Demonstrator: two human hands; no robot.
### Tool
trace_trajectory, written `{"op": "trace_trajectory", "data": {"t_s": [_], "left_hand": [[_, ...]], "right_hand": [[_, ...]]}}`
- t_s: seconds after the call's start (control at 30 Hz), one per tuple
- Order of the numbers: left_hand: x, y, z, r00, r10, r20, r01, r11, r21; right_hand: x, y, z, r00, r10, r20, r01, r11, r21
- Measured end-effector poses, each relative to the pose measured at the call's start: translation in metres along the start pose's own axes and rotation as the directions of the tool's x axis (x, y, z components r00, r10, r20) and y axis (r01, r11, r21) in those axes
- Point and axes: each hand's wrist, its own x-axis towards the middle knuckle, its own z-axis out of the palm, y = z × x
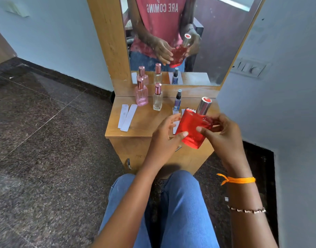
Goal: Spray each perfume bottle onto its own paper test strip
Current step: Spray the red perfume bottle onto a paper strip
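Above the wooden table (144, 122), both hands pinch the tilted red perfume bottle (193, 129) between them.

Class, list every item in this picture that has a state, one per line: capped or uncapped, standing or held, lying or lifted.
Red bottle: capped, tilted, held above the table in both hands.
Pink bottle: capped, standing.
Clear bottle: capped, standing.
Blue spray bottle: standing, cap off.
Two paper strips: lying flat, side by side.
Left hand: gripping the red bottle.
Right hand: gripping the red bottle.
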Motion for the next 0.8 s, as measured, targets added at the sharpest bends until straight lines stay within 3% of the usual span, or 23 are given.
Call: {"op": "trace_trajectory", "data": {"t_s": [0.1, 0.2, 0.47, 0.8], "left_hand": [[0.0, -0.001, 0.0, 0.998, 0.0, -0.057, 0.006, 0.995, 0.099], [-0.001, -0.003, 0.0, 0.996, 0.008, -0.084, 0.001, 0.994, 0.109], [-0.001, -0.006, -0.011, 0.99, 0.003, -0.139, 0.014, 0.993, 0.12], [0.002, -0.012, -0.013, 0.989, -0.018, -0.146, 0.033, 0.994, 0.104]], "right_hand": [[0.01, -0.004, 0.008, 0.966, -0.01, -0.257, -0.01, 0.997, -0.077], [0.028, -0.009, 0.021, 0.923, -0.05, -0.381, 0.012, 0.995, -0.103], [0.07, -0.003, 0.057, 0.87, -0.063, -0.489, -0.017, 0.987, -0.157], [0.073, 0.008, 0.077, 0.87, -0.107, -0.48, -0.016, 0.969, -0.245]]}}
